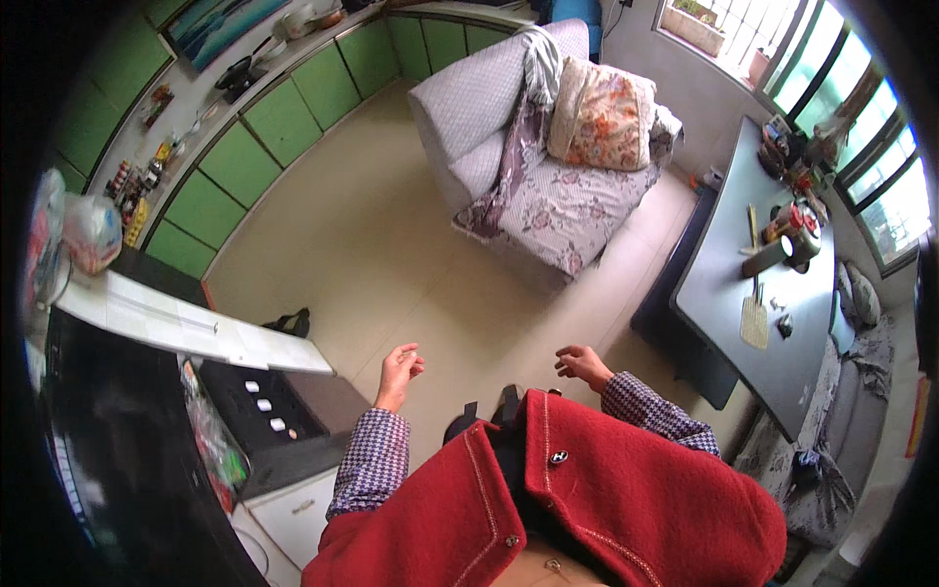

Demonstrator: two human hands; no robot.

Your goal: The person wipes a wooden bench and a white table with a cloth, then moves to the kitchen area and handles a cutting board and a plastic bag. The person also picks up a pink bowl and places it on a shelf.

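Both my hands hang in the air over the pale tiled floor [315,242], in front of a red garment [631,477] with metal buttons. My left hand [398,374] has loosely bent, parted fingers and holds nothing; it is nearest the dark counter [330,403] at the left. My right hand [583,367] is also bare, its fingers slightly curled and apart, on the side of the grey table [748,205]. Checked sleeves cover both forearms. Beyond the hands stands a sofa seat [469,139] with a flowered cover [579,209] and a patterned cushion [605,117].
Green cabinets [282,114] curve along the left and back, with bottles and a pan [235,73] on top. A low white unit [183,315] juts out at left, a black bag [293,323] beside it. The table holds a fly swatter [754,321] and a cylindrical container [766,257].
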